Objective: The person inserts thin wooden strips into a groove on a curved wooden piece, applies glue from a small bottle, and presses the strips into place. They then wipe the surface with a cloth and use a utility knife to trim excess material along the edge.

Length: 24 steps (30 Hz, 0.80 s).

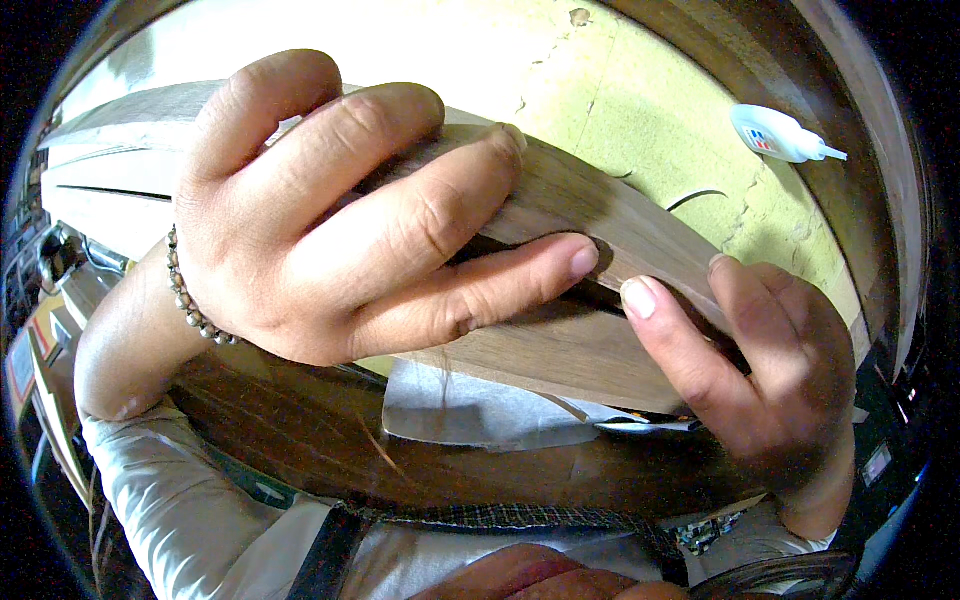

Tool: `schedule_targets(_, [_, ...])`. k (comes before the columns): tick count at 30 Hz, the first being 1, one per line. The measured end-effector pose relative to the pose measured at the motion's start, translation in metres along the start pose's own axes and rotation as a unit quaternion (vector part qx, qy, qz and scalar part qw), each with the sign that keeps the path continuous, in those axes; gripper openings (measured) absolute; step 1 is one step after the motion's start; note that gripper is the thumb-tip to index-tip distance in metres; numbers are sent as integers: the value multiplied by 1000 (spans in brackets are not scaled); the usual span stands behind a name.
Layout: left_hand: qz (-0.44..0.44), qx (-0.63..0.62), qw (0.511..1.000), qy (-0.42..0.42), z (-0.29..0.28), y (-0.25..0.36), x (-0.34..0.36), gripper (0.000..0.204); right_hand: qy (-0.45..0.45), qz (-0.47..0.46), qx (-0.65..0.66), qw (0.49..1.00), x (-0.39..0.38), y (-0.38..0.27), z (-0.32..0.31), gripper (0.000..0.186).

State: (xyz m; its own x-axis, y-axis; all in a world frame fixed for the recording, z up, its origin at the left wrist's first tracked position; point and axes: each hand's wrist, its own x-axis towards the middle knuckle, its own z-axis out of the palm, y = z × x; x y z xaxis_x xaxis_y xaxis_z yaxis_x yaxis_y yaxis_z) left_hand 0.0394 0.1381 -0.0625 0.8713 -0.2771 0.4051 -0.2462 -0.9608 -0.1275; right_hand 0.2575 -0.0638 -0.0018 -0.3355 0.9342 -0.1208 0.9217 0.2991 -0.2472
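Curved wooden piece (575, 200) lies across the middle of my view, between the two hands and slanting down to the right. A dark gap (603, 292) runs lengthwise between its upper strip and the lower panel (575, 350).

Left hand (325, 225) comes over it from the left, fingers parted and bent across the wood; the lowest fingertip sits right at the gap. I cannot tell whether this hand grips, since its underside is hidden. Beaded bracelet (182, 295) on that wrist.

Right hand (780, 370) works the right end: one digit lies on the strip beside the gap, another folds over the far edge, so I read a pinch on the strip.

My judgement on the step: steadying the piece and handling the strip along the gap. As I see it, the move calls for even fingertip pressure, left hand bracing, right hand guiding the edge.

Nearby: white nozzle bottle (768, 133) on its side, well apart from both hands; thin dark sliver (700, 194) on the yellow-green surface (650, 110); pale sheet (440, 410) below the wood.
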Motion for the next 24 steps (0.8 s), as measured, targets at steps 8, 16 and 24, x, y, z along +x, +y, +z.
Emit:
schedule_targets(8, [38,27,999,12,-1,0,-1,50,-59,6,27,998,6,-1,-9,44])
schedule_targets(16, [22,-12,999,41,4,-5,3,52,-70,-1,42,997,8,4,-11,43])
schedule_targets(24, [-12,-70,997,6,1,0,8,50,-60,7,25,998,7,3,-10,42])
